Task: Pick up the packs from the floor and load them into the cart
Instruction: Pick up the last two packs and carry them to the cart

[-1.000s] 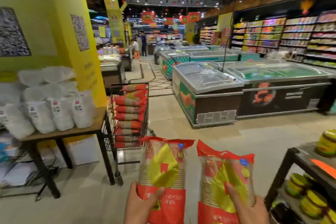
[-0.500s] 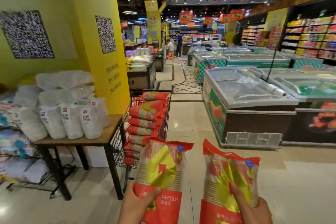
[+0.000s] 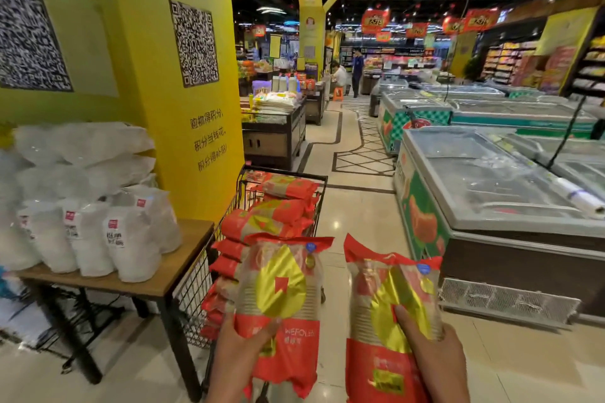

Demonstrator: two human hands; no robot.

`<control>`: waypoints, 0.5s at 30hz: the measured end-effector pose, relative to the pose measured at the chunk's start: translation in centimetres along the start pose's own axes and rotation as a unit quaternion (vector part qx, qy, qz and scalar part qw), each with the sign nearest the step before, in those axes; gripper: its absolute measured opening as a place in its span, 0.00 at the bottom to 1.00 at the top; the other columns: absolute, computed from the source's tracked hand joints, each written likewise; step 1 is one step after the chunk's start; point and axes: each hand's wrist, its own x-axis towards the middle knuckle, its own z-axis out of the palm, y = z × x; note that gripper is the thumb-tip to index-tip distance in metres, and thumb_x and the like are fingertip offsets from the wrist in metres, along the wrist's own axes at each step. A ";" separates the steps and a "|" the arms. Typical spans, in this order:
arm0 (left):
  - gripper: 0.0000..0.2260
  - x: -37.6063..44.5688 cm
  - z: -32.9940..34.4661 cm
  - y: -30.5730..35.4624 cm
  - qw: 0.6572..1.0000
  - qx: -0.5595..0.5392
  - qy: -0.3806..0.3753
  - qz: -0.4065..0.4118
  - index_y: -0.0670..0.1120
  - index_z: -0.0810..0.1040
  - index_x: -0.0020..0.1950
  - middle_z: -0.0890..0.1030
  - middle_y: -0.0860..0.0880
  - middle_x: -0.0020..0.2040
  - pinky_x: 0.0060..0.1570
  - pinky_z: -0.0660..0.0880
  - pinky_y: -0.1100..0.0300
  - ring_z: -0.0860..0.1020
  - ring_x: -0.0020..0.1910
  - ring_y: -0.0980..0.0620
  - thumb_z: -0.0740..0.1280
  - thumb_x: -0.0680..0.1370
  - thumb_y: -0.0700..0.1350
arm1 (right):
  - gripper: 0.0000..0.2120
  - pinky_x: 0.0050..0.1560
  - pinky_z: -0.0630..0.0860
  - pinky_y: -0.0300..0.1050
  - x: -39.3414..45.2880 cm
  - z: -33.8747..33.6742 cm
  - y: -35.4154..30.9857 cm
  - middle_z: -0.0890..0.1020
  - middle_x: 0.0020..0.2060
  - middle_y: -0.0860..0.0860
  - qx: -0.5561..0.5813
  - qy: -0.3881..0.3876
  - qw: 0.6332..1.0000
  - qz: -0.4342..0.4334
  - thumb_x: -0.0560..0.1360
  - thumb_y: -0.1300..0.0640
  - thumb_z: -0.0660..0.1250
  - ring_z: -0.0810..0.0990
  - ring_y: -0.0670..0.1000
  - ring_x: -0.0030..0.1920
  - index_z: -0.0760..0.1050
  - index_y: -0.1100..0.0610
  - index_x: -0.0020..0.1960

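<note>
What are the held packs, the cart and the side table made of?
Red-and-gold packs: glossy, partly clear plastic film, judging by glare and wrinkles. Black wire cart: looks like dark-coated metal mesh. Wooden-topped table: matt brown top with wood-like grain, possibly laminate; dark legs, likely metal.

cart (image 3: pixel 281 206) right of table (image 3: pixel 157 278) — freezers (image 3: pixel 491 193) far right | packs (image 3: pixel 275 216) in cart

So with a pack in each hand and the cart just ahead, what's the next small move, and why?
Probably carry the left hand's pack forward over the cart and lay it on the stacked packs. Both hands already grip a pack, the right hand holds the other pack, and the cart sits nearer the left.
</note>
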 end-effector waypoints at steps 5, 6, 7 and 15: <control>0.37 6.8 3.8 2.0 1.000 0.000 0.018 -0.004 0.53 0.71 0.66 0.83 0.49 0.54 0.49 0.81 0.48 0.83 0.51 0.47 0.83 0.62 0.52 | 0.41 0.54 0.79 0.58 8.8 4.5 -2.4 0.83 0.43 0.52 -0.017 -0.037 0.999 0.000 0.51 0.23 0.74 0.82 0.56 0.44 0.76 0.52 0.50; 0.36 8.2 4.6 2.3 1.000 0.000 0.024 0.000 0.54 0.70 0.65 0.82 0.50 0.53 0.51 0.80 0.48 0.82 0.50 0.48 0.83 0.62 0.51 | 0.42 0.54 0.79 0.58 10.6 5.5 -2.8 0.83 0.44 0.52 -0.017 -0.044 0.999 0.005 0.50 0.22 0.74 0.82 0.56 0.45 0.76 0.52 0.50; 0.35 9.9 5.3 2.5 1.000 0.002 0.026 0.003 0.54 0.69 0.65 0.81 0.52 0.52 0.52 0.80 0.47 0.82 0.50 0.49 0.82 0.63 0.50 | 0.43 0.55 0.79 0.58 12.5 6.6 -3.3 0.83 0.44 0.52 -0.018 -0.053 0.998 0.008 0.49 0.21 0.74 0.82 0.56 0.45 0.76 0.52 0.51; 0.53 21.3 12.0 5.1 0.990 -0.001 0.141 -0.013 0.46 0.62 0.78 0.75 0.42 0.69 0.66 0.72 0.42 0.78 0.52 0.48 0.84 0.59 0.56 | 0.45 0.51 0.82 0.58 28.8 16.1 -8.5 0.85 0.43 0.50 -0.054 -0.149 0.987 -0.010 0.46 0.19 0.73 0.85 0.55 0.43 0.76 0.49 0.50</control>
